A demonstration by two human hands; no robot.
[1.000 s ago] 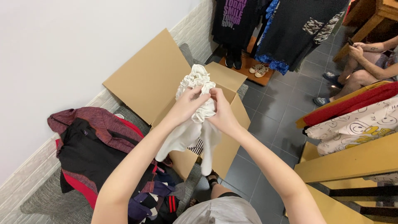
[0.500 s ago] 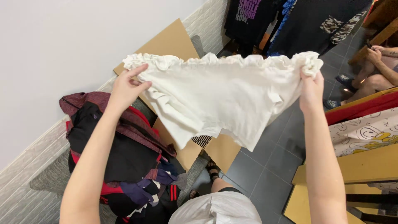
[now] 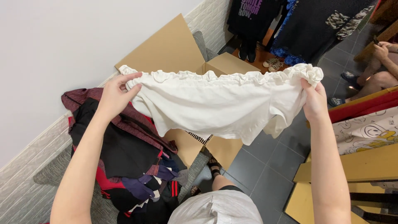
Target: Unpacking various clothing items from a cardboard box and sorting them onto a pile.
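- White garment point(image 3: 215, 103): held up in the air, spread wide between both hands, ruffled edge running along the top from one hand to the other; body of the cloth hangs below that edge.
- Position: in front of the open cardboard box point(image 3: 178, 54), which it partly covers; above the dark tiled floor point(image 3: 265, 166).
- Left hand point(image 3: 114, 97): fingers point(image 3: 132, 79) closed in a pinch on the garment's left top corner, thumb on the near side, cloth bunched under the tips.
- Right hand point(image 3: 315, 101): fingers curled tight on the right top corner; ruffle gathered into a small wad above the knuckles.
- Both arms stretched forward, hands well apart; cloth taut along the top edge, slack lower down.
- Pile of dark and red clothes point(image 3: 124, 153) lies below the left arm, next to the white wall.
- Hanging dark garments point(image 3: 298, 29) at the far side, shoes point(image 3: 271, 63) beneath them.
- Another person's arm and legs point(image 3: 381, 70) at the right edge, apart from the garment.
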